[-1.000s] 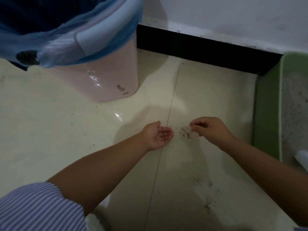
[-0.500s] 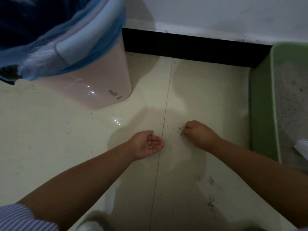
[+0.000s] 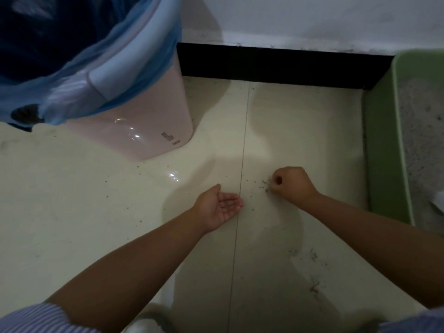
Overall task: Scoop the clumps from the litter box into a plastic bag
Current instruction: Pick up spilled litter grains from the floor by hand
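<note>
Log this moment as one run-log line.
left hand: palm-up, cupped | right hand: fisted beside spilled litter | litter box: right | bin: bag-lined

bin (image 3: 134, 131) with bag (image 3: 79, 75) at 10 o'clock | litter box (image 3: 382, 150) at 3 o'clock | hands at centre: left hand (image 3: 219, 207) beside right hand (image 3: 292, 185) | spilled litter (image 3: 264, 185) between them

At ten o'clock, the pink bin (image 3: 134, 131) is smooth, glossy plastic, lined with a thin, translucent blue plastic bag (image 3: 72, 75). The cream floor (image 3: 72, 200) tiles shine, speckled with gritty grey litter grains (image 3: 264, 186). At three o'clock, the green litter box (image 3: 384, 152) looks matt plastic, its litter (image 3: 422, 140) coarse and grainy.
</note>
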`<action>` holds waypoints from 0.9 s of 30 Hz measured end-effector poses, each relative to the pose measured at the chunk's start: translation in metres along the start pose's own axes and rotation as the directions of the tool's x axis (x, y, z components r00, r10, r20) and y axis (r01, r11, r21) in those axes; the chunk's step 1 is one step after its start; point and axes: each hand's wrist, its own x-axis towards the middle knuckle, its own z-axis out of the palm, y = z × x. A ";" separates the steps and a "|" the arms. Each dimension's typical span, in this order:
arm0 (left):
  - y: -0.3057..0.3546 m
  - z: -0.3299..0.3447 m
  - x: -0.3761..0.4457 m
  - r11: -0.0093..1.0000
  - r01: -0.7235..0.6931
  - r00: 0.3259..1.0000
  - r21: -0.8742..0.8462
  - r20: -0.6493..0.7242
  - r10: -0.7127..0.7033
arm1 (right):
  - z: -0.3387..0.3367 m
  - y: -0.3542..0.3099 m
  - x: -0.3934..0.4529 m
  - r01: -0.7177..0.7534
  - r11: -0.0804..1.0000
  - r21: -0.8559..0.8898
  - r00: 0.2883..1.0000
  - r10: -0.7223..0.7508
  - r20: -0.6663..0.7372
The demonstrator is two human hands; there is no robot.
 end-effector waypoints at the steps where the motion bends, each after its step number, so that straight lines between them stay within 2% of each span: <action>1: 0.000 0.001 0.001 1.000 0.001 1.000 -0.014 0.001 -0.001 | -0.002 -0.001 0.000 -0.050 0.983 0.178 0.998 0.055 -0.027; 2: 0.000 0.003 0.002 1.000 0.001 1.000 -0.024 0.007 0.000 | -0.007 -0.006 -0.003 -0.075 0.931 0.358 0.997 0.082 -0.006; 4: -0.002 0.009 0.002 1.000 0.002 0.999 -0.028 0.033 -0.002 | -0.018 -0.018 -0.011 -0.117 0.787 0.606 0.985 0.014 0.172; 6: -0.002 0.014 0.002 0.999 0.005 0.998 -0.038 0.056 -0.003 | -0.027 -0.021 -0.016 -0.090 0.780 0.620 0.963 -0.090 0.253; 8: -0.001 0.017 0.001 1.000 0.007 0.999 -0.008 0.054 -0.007 | -0.033 -0.010 -0.013 -0.032 0.875 0.483 0.987 -0.047 0.151; 10: 0.000 0.016 0.001 0.999 -0.003 0.999 0.038 0.035 0.002 | -0.031 0.008 -0.006 -0.012 0.967 0.256 0.999 0.000 0.047; 12: 0.000 0.012 0.002 0.999 -0.009 1.000 0.052 0.009 0.008 | -0.019 0.024 -0.003 0.045 0.995 0.090 0.998 -0.049 0.041; 14: 0.001 0.007 0.003 0.998 -0.013 1.000 0.055 -0.006 0.013 | -0.006 0.024 -0.004 0.206 0.978 -0.014 0.978 -0.205 0.030; 17: 0.002 0.001 0.004 0.997 -0.020 1.000 0.070 -0.023 0.022 | 0.012 0.018 -0.003 0.446 0.889 -0.104 0.894 -0.447 0.013; 22: 0.005 -0.003 0.005 0.996 -0.030 0.999 0.087 -0.029 0.032 | 0.012 0.008 0.006 0.538 0.789 -0.297 0.840 -0.529 0.119; 27: 0.005 0.000 0.007 0.997 -0.022 1.000 0.070 -0.006 0.023 | 0.006 0.022 0.005 0.591 0.755 -0.284 0.799 -0.597 0.073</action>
